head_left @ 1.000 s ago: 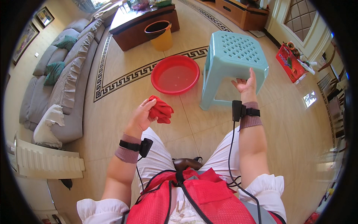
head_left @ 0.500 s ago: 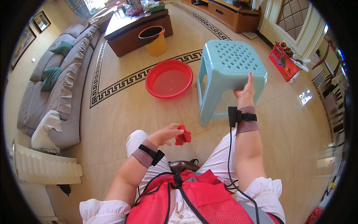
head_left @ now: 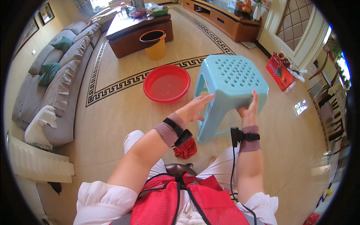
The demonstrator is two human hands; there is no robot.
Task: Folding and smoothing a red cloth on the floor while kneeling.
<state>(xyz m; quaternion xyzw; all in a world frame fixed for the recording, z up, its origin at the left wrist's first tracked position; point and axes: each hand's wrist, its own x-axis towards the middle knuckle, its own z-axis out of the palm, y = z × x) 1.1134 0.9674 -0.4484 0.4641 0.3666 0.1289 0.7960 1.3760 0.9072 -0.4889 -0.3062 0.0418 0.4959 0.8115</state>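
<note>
A pale-blue stool (head_left: 233,77) stands right of a red basin (head_left: 167,86) by the floor border (head_left: 117,86). The left hand (head_left: 193,108), fingers spread, is at the seat's front-left corner; the right hand (head_left: 247,111), its front edge (whether pinching, I cannot tell). A red cloth (head_left: 186,149) lies between the knees (head_left: 135,139).

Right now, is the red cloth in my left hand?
No, your left hand is by the stool, apart from the red cloth.

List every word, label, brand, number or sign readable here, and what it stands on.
Red carton at far right: printed lettering on its side, which I won't copy out.
Light-blue stool, red basin, yellow bucket: no lettering that I can make out.
</note>
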